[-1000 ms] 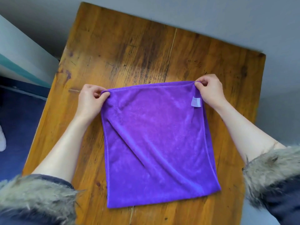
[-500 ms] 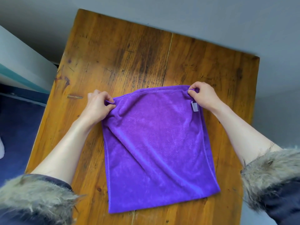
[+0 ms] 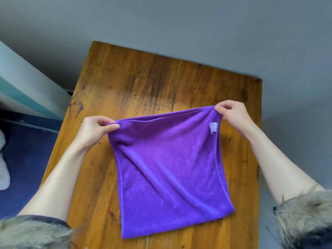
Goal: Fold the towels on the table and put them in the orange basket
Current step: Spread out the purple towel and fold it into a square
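A purple towel [image 3: 168, 177] with a small white label near its far right corner lies on the wooden table [image 3: 136, 90]. Its near edge rests on the wood and its far edge is raised off the surface. My left hand [image 3: 93, 130] pinches the far left corner between thumb and fingers. My right hand [image 3: 231, 115] pinches the far right corner the same way. The cloth hangs taut between the two hands with diagonal creases. No orange basket is in view.
The table's far edge meets a grey wall [image 3: 179, 24]. To the left stand a white and teal panel [image 3: 23, 90] and blue flooring [image 3: 23, 159]. Bare wood shows beyond the towel. Fur cuffs [image 3: 305, 212] cover my forearms at the bottom corners.
Both hands have lifted the towel's far corners off the table and pulled them apart, so the far edge now hangs raised and taut. The view has tilted, showing more wall.
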Demonstrator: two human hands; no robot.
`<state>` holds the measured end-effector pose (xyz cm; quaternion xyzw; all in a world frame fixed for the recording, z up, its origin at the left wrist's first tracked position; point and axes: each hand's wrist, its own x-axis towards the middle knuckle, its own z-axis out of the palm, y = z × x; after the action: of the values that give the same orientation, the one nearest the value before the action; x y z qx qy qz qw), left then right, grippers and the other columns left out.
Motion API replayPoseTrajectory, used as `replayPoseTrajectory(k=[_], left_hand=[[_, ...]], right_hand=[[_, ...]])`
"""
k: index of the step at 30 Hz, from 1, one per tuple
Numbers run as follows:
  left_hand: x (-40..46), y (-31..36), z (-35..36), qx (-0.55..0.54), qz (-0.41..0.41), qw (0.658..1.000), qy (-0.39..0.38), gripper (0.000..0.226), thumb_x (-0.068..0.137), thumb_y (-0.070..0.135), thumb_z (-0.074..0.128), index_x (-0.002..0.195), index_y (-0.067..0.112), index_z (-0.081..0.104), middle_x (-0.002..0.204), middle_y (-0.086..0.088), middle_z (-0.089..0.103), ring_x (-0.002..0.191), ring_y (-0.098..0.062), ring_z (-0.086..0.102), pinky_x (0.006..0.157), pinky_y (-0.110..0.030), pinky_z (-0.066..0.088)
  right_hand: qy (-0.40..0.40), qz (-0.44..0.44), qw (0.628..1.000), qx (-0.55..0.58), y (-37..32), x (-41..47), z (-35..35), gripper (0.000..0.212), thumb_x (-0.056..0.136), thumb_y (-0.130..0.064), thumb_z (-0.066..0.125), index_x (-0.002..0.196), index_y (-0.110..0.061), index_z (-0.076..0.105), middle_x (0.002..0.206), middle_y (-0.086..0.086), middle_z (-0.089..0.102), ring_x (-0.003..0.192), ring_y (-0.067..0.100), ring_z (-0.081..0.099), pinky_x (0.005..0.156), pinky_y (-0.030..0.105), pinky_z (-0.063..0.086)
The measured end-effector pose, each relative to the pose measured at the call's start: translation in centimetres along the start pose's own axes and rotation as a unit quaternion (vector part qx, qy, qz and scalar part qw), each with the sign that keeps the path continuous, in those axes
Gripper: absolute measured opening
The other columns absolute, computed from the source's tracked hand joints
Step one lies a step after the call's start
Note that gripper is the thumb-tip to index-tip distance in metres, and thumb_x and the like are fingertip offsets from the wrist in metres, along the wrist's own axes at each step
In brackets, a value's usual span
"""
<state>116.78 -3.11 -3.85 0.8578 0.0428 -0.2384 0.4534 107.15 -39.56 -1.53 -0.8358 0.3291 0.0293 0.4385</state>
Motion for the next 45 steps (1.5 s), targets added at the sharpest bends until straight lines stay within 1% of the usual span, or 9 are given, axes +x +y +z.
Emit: replayPoseTrajectory(k=[5,10,13,20,26,32,37,41,45], left_hand=[[-3.6,3.7,-2.5,-0.081,0.054,0.995,0.013,0.005,0.085,0.011,0.065,0.085,0.008,0.069,0.074,0.005,0.066,0.069,-0.005,0.054,0.060,-0.003,0.043],[-7.0,7.4,-5.3,-0.117,0.097,0.988,0.012,0.007,0.086,0.017,0.064,0.084,0.012,0.069,0.086,-0.007,0.069,0.082,-0.017,0.060,0.079,-0.031,0.048],[-8.8,9.7,-7.1,-0.120,0.142,0.982,0.023,0.006,0.085,0.015,0.065,0.085,0.010,0.068,0.082,-0.005,0.069,0.080,-0.016,0.061,0.081,-0.033,0.048],[-11.6,15.2,-10.1,-0.089,0.255,0.962,0.040,0.010,0.083,0.006,0.066,0.077,0.014,0.066,0.066,0.014,0.069,0.060,0.004,0.060,0.061,-0.009,0.048],[-12.7,17.4,-12.0,-0.059,0.299,0.952,0.026,0.019,0.082,0.002,0.065,0.078,0.020,0.069,0.072,0.017,0.071,0.068,0.004,0.062,0.069,-0.006,0.047],[-13.5,18.5,-12.2,-0.116,0.300,0.947,0.023,0.020,0.085,0.002,0.062,0.081,0.020,0.071,0.076,0.009,0.071,0.070,0.002,0.062,0.067,-0.007,0.048],[-13.4,18.4,-12.7,-0.123,0.281,0.952,-0.001,0.020,0.087,0.004,0.061,0.092,0.022,0.068,0.085,0.004,0.069,0.070,0.003,0.062,0.067,-0.006,0.046],[-12.7,18.1,-12.7,-0.023,0.279,0.960,-0.007,0.015,0.087,0.005,0.062,0.090,0.019,0.069,0.089,0.004,0.069,0.075,0.001,0.063,0.069,-0.004,0.045],[-11.2,17.5,-11.7,0.035,0.252,0.966,0.035,0.008,0.086,0.008,0.063,0.086,0.012,0.070,0.088,-0.005,0.069,0.084,-0.017,0.062,0.077,-0.022,0.043]], right_hand=[[0.009,0.015,0.993,0.117,-2.1,-3.5,-4.3,0.014,0.090,-0.014,0.059,0.080,-0.020,0.066,0.089,0.002,0.065,0.082,0.011,0.058,0.074,0.027,0.046],[-0.005,-0.026,0.987,0.159,-4.8,-7.4,-8.8,0.015,0.092,-0.011,0.056,0.083,-0.017,0.065,0.086,0.002,0.065,0.084,0.016,0.059,0.079,0.029,0.047],[-0.009,-0.046,0.980,0.195,-6.4,-9.6,-11.1,0.016,0.091,-0.005,0.055,0.082,-0.014,0.065,0.082,0.002,0.066,0.081,0.016,0.061,0.082,0.031,0.050],[0.061,-0.082,0.956,0.274,-10.8,-12.5,-15.4,0.018,0.090,0.001,0.054,0.079,-0.011,0.061,0.057,-0.011,0.067,0.056,-0.001,0.061,0.061,0.013,0.051],[0.115,-0.118,0.975,0.147,-11.6,-15.5,-17.0,0.025,0.089,0.003,0.055,0.073,-0.016,0.059,0.071,0.001,0.060,0.055,0.000,0.057,0.058,0.010,0.046],[0.140,-0.132,0.965,0.177,-12.1,-16.7,-17.8,0.025,0.090,0.002,0.054,0.077,-0.018,0.061,0.076,0.000,0.062,0.055,-0.005,0.058,0.057,0.008,0.048],[0.141,-0.128,0.967,0.171,-11.9,-16.9,-18.0,0.023,0.089,0.002,0.055,0.106,-0.011,0.065,0.088,0.003,0.066,0.062,-0.004,0.060,0.059,0.008,0.048],[0.151,-0.118,0.981,0.004,-12.2,-16.8,-17.3,0.021,0.089,-0.001,0.056,0.105,-0.002,0.069,0.099,0.011,0.069,0.083,0.011,0.059,0.073,0.017,0.044],[0.154,-0.084,0.978,-0.109,-12.6,-15.7,-15.6,0.019,0.089,-0.005,0.052,0.093,-0.007,0.071,0.099,0.009,0.070,0.093,0.020,0.057,0.078,0.023,0.039]])
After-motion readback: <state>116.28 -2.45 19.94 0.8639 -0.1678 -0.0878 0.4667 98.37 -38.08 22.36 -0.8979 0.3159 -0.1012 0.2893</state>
